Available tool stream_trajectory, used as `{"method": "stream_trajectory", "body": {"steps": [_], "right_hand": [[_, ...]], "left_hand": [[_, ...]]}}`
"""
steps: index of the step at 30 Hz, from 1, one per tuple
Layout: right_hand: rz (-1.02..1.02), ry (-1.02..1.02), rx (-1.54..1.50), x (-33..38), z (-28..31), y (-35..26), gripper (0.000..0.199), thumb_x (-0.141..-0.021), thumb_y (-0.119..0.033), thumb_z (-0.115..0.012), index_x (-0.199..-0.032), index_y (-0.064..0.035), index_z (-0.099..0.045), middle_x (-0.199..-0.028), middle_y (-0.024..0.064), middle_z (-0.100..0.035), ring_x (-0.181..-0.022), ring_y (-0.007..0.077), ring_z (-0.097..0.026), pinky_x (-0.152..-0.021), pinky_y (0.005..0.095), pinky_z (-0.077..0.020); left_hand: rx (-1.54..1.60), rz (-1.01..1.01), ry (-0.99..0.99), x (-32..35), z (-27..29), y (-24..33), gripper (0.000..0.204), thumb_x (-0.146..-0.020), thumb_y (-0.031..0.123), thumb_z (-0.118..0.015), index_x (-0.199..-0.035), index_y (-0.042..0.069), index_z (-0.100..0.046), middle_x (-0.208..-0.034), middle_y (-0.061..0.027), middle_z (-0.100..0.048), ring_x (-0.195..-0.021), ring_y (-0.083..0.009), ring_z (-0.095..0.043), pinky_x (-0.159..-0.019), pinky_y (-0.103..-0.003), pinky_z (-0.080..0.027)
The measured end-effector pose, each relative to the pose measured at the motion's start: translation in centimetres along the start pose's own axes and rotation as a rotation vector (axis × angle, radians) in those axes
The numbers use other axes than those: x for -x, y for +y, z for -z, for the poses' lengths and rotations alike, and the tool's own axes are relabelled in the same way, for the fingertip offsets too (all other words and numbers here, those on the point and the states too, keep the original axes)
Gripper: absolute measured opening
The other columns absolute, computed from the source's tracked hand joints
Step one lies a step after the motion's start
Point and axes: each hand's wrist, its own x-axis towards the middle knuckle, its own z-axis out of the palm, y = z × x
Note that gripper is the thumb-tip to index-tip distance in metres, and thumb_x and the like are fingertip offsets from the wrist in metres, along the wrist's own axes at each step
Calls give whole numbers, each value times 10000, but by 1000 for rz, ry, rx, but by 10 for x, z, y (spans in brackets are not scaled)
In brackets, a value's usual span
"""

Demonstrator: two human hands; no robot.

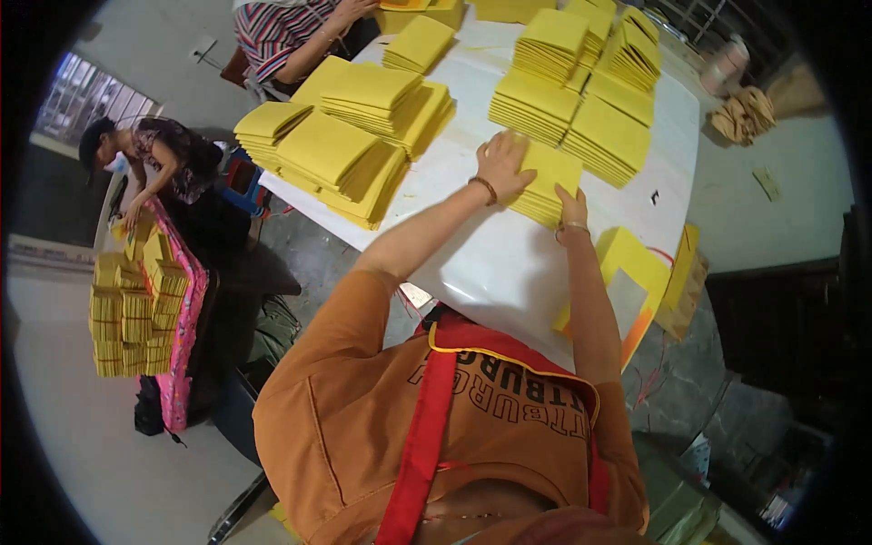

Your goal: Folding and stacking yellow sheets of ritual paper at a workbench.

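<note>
A small stack of yellow paper sheets (552,173) lies on the white table (495,254) in front of me. My left hand (502,163) rests flat on the stack's left end, fingers spread, a bracelet on the wrist. My right hand (572,207) touches the stack's near right corner, fingers on the edge of the sheets. Neither hand has lifted anything off the table.
Several taller yellow stacks stand at the left (350,145) and at the back right (581,91). A person in a striped top (282,32) sits at the far side. Another person (163,159) bends over stacks on a pink cloth (186,309) at the left. Yellow sheets (631,272) hang off the table's right edge.
</note>
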Motion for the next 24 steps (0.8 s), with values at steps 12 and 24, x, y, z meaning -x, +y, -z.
{"method": "stream_trajectory", "body": {"steps": [12,24], "right_hand": [[-31,-21,185,-2,26,15,519,-787,-303,-664,-1223,-120,-451,-1011,20,-571,-863,129,-538,-682,275,-454],[-45,-391,48,18,39,-7,1078,-621,-55,-776,-1410,-85,-43,-1329,70,-343,-1228,215,-360,-976,335,-377]], "left_hand": [[1370,963,-202,-6,2,-22,659,-697,342,-745,-1148,-45,-460,-1055,-172,-591,-944,-227,-608,-781,-338,-516],[1459,262,-111,30,11,-27,739,-655,101,-770,-1249,-3,-343,-1191,-150,-492,-1039,-186,-520,-885,-322,-440]]}}
